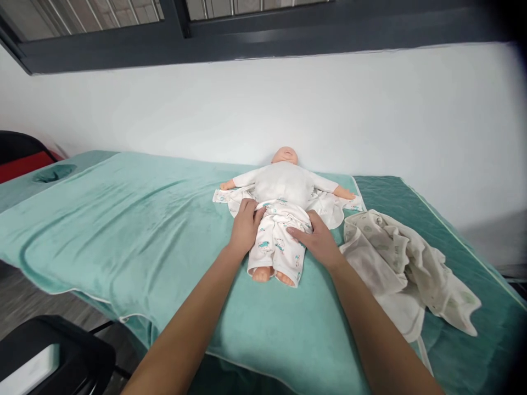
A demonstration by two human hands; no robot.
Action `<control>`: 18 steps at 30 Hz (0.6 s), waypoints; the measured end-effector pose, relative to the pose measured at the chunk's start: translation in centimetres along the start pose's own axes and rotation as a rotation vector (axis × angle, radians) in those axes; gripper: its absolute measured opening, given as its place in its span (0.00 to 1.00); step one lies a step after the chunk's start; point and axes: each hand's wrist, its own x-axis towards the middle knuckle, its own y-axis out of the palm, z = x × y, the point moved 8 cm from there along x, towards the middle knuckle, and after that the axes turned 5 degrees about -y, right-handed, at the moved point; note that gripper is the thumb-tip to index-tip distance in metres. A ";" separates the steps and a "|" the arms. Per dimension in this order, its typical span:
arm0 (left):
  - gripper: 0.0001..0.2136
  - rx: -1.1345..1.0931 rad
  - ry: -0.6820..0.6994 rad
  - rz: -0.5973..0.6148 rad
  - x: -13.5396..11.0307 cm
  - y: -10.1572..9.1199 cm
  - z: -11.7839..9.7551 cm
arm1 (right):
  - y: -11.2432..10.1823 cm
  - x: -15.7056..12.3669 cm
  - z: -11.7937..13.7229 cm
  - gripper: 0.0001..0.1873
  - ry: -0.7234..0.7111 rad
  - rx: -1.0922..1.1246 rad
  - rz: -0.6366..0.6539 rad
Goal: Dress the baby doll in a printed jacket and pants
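A baby doll (pixel 284 184) lies on its back on a teal cover, head toward the wall and arms spread. It wears a white long-sleeved top and white trousers (pixel 274 247) printed with small teal figures. Both feet show at the trouser hems. My left hand (pixel 246 226) is closed at the left side of the trouser waist, its fingertips partly hidden. On the opposite side, my right hand (pixel 319 237) holds the trousers, thumb over the front and fingers around the hip. A printed white garment (pixel 332 211) lies spread beneath the doll's upper body and arms.
A crumpled pale printed cloth (pixel 395 252) lies right of the doll. The teal cover (pixel 123 219) drapes over the bed's front edge. A black chair (pixel 82 351) with a white object (pixel 33 367) on it stands at the lower left. Behind the bed is a white wall (pixel 185 109).
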 end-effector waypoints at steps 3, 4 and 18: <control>0.07 -0.035 -0.031 0.002 -0.3 -0.3 0.1 | -0.2 0.1 0.0 0.21 -0.013 -0.061 -0.025; 0.08 -0.051 -0.045 -0.001 -0.7 -0.5 0.0 | -0.2 0.1 -0.1 0.20 -0.009 -0.076 -0.036; 0.06 -0.088 -0.061 0.042 -7.7 -2.3 -1.2 | -1.2 -1.2 0.4 0.05 -0.022 -0.070 -0.146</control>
